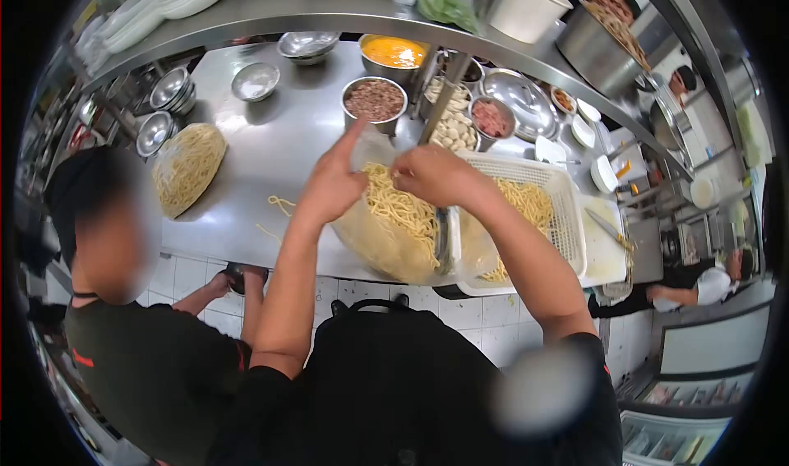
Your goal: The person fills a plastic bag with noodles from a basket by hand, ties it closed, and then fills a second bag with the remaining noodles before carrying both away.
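Note:
A clear plastic bag of thick yellow noodles [403,215] lies on the steel table in front of me, its mouth facing away. My left hand [333,178] is at the left of the bag's mouth, index finger stretched forward and the other fingers curled at the film. On the opposite side, my right hand [440,174] has its fingers bent and pinched at the bag's edge, just above the noodles. Thin plastic [376,147] spans the gap between my hands. Beneath my right forearm stands a white perforated basket [567,219] with more noodles [526,203] in it.
Another noodle bag [191,168] lies left, near a co-worker [148,343]. Behind stand containers of chopped meat [375,102], yellow liquid [394,53], pale balls [454,129] and pink meat [491,119]. A knife [608,226] rests on a board at right. A steel shelf [329,4] hangs overhead.

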The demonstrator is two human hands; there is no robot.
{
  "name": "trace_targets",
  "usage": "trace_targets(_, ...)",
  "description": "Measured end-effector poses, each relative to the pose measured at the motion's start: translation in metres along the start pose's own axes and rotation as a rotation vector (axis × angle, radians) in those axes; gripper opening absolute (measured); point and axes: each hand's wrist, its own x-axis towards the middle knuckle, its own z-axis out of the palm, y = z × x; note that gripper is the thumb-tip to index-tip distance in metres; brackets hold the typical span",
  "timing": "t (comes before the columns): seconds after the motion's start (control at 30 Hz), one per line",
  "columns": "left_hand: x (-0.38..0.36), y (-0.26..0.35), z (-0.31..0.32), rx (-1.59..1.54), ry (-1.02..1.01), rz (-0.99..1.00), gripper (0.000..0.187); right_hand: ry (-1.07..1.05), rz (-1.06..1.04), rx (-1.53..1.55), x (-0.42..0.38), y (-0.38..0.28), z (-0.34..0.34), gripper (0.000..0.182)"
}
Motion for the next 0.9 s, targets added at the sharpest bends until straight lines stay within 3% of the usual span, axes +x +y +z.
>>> trace_targets(0.03,-0.002,0.003,-0.004,-0.073,0.001,-0.048,0.082,0.157,-0.098,-0.028,-0.005,0.006,-0.005,0.026)
trace_targets(0.07,-0.001,0.006,-0.004,-0.151,-0.008,-0.094,0.081,0.164,-0.060,-0.034,-0.015,0.007,-0.025,0.026)
trace_targets(0.13,-0.005,0.010,-0.004,-0.133,0.025,-0.100,0.078,0.040,0.293,0.493,-0.039,0.007,-0.080,0.030)
trace_targets(0.17,-0.006,0.009,-0.003,-0.145,-0.002,-0.094,0.078,0.158,0.274,0.551,-0.052,0.038,-0.079,0.032)
trace_targets(0.23,-0.008,0.010,-0.005,-0.107,0.004,-0.148,0.072,0.064,0.515,0.350,-0.086,0.107,-0.078,0.035)
trace_targets(0.3,-0.012,0.017,-0.011,-0.052,-0.014,-0.187,0.068,-0.002,0.721,0.165,-0.132,0.220,-0.022,0.059)
trace_targets(0.37,-0.011,0.026,-0.015,0.011,-0.009,-0.236,0.064,0.084,0.960,0.126,-0.177,0.274,0.043,0.086)
trace_targets(0.43,-0.008,0.034,-0.016,0.157,-0.061,-0.298,0.063,0.266,1.218,0.368,-0.193,0.320,0.114,0.100)
trace_targets(0.53,0.000,0.024,-0.007,0.256,-0.043,-0.142,0.060,0.260,1.265,0.142,-0.149,0.251,0.153,0.099)
trace_targets(0.6,0.001,0.041,0.000,0.273,-0.047,-0.169,0.059,0.109,0.909,0.005,-0.145,0.230,0.161,0.098)
trace_targets(0.63,-0.001,0.047,0.002,0.276,-0.040,-0.195,0.059,0.107,0.912,0.017,-0.153,0.239,0.156,0.098)
trace_targets(0.7,-0.004,0.033,0.002,0.364,0.016,-0.141,0.056,-0.290,0.916,0.049,-0.167,0.274,0.133,0.097)
trace_targets(0.77,-0.006,0.033,0.006,0.443,0.059,-0.075,0.054,-0.223,1.012,0.083,-0.162,0.267,0.119,0.095)
trace_targets(0.83,-0.007,0.044,0.010,0.603,0.091,-0.161,0.053,0.040,0.927,-0.007,-0.134,0.252,0.155,0.096)
trace_targets(0.87,-0.006,0.045,0.012,0.604,0.083,-0.156,0.053,-0.097,0.864,-0.092,-0.126,0.225,0.156,0.098)
trace_targets(0.9,-0.004,0.045,0.012,0.559,0.085,-0.164,0.053,-0.092,0.871,-0.087,-0.129,0.219,0.142,0.098)
